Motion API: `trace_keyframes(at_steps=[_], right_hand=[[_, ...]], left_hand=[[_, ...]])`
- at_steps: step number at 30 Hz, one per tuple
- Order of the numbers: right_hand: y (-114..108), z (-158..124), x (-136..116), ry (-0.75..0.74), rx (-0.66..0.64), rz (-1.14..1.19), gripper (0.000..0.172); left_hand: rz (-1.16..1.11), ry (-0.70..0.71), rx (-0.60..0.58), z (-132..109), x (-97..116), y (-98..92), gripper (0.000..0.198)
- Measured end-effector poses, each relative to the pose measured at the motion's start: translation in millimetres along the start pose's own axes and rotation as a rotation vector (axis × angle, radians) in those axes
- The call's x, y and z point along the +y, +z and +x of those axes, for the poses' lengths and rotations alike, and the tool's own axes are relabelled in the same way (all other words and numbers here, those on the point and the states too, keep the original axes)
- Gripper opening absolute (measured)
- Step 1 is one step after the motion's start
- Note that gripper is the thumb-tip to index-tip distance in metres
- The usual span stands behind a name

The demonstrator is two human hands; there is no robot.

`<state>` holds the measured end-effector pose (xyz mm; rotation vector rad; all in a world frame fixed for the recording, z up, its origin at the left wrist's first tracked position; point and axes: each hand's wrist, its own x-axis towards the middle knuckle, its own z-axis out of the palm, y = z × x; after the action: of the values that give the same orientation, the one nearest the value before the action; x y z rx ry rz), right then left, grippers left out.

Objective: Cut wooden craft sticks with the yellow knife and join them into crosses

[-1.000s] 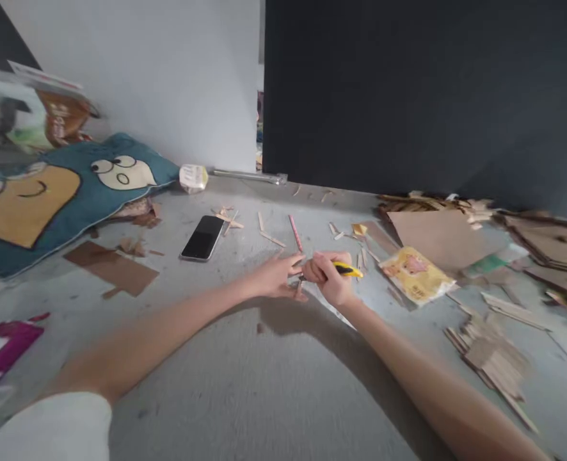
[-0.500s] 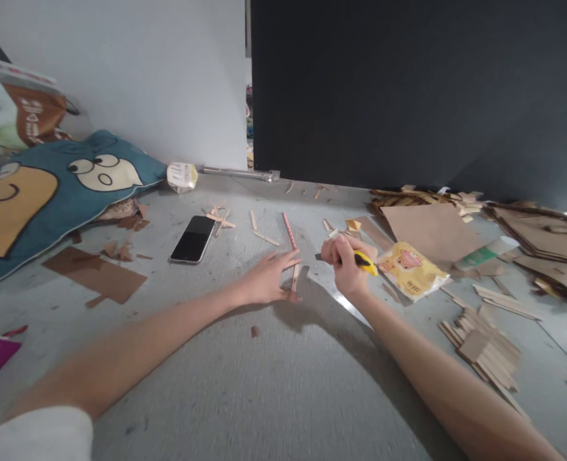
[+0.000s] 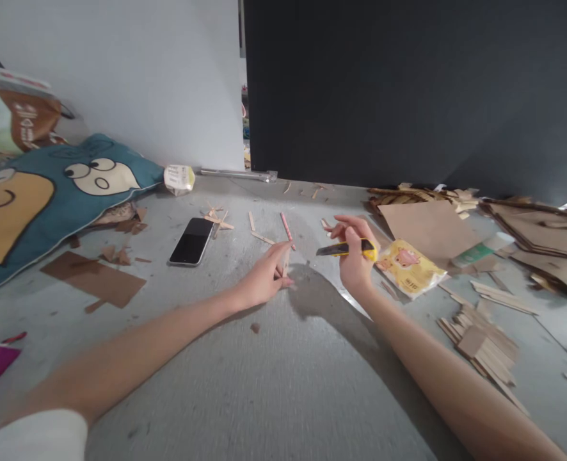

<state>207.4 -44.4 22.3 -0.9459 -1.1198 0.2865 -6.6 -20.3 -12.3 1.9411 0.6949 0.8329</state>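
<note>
My left hand [image 3: 267,274] rests low over the grey table, its fingers closed on a short pale strip [image 3: 286,261] of wood or cardboard, partly hidden by the fingertips. Just beyond the fingertips lies a pink patterned pencil [image 3: 287,229]. A yellow and black box cutter [image 3: 345,249] is held in my right hand [image 3: 357,256], under the thumb, with its blade pointing left toward the strip. The index finger of that hand is lifted off the handle. Blade and strip are apart.
Left of my hands are a phone [image 3: 192,241], thin scraps [image 3: 220,219], brown cardboard [image 3: 94,278] and a blue cushion [image 3: 98,169]. To the right lie a yellow packet [image 3: 411,269], a glue stick [image 3: 482,251], cut strips [image 3: 489,352] and cardboard sheets [image 3: 425,227]. A dark panel [image 3: 408,89] stands behind.
My left fingers, spread along the strip before, have closed on it and tilted it up off the table. My right hand has loosened its fist, turning the box cutter so its blade shows.
</note>
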Motion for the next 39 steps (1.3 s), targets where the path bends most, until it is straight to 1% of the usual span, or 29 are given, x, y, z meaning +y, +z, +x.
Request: trace_keyframes(at_steps=[2,4,6,7,9,11,12,13,14,15,17,19,21,22,24,26,27,30,39], right_hand=[[-2,5,-2,0.045,0.048,0.008,0.045],[-6,8,-6,0.186,0.079,0.005,0.063],[-9,7,-10,0.358,0.062,0.040,0.076],[-11,5,-12,0.417,0.041,0.072,0.078],[-13,-1,-13,0.448,-0.005,0.139,0.075],[-15,-10,-12,0.419,-0.012,0.180,0.069],[-15,-14,-11,0.398,-0.013,0.193,0.064],[-16,-19,-9,0.377,-0.032,0.193,0.059],[-16,-24,-8,0.359,-0.068,0.172,0.054],[-17,-29,-8,0.344,-0.097,0.127,0.048],[-18,-39,-8,0.287,-0.106,0.018,0.034],[-18,-49,-9,0.177,-0.139,-0.081,0.026],[-17,-56,-12,0.028,-0.227,-0.188,0.018],[-17,-59,-14,-0.038,-0.284,-0.247,0.019],[-15,-61,-18,-0.181,-0.377,-0.318,0.032],[-14,-61,-22,-0.290,-0.422,-0.318,0.039],[-14,-60,-23,-0.315,-0.433,-0.313,0.041],[-14,-59,-27,-0.325,-0.454,-0.307,0.042],[-14,-57,-30,-0.346,-0.469,-0.292,0.043]], left_hand=[[-0.095,-0.049,0.088,4,0,-2.9,0.085],[-0.228,-0.130,0.187,10,1,-7.7,0.084],[-0.335,-0.199,0.260,19,4,-11.7,0.081],[-0.377,-0.226,0.295,23,5,-12.3,0.075],[-0.468,-0.256,0.345,31,9,-9.2,0.058],[-0.553,-0.275,0.343,37,12,-0.2,0.034],[-0.583,-0.285,0.308,38,13,5.6,0.026],[-0.604,-0.294,0.274,38,13,11.4,0.022],[-0.621,-0.301,0.246,37,12,16.7,0.020],[-0.637,-0.315,0.184,35,12,20.9,0.020],[-0.645,-0.330,0.083,30,11,25.0,0.020],[-0.624,-0.286,0.018,24,11,23.7,0.026],[-0.575,-0.261,-0.010,18,14,20.1,0.036],[-0.552,-0.251,-0.007,16,16,18.5,0.042],[-0.516,-0.257,-0.048,12,20,16.7,0.050],[-0.482,-0.243,-0.069,10,23,16.5,0.054],[-0.468,-0.244,-0.087,9,24,16.7,0.055],[-0.442,-0.241,-0.109,8,25,16.9,0.056],[-0.413,-0.243,-0.107,8,27,17.5,0.056]])
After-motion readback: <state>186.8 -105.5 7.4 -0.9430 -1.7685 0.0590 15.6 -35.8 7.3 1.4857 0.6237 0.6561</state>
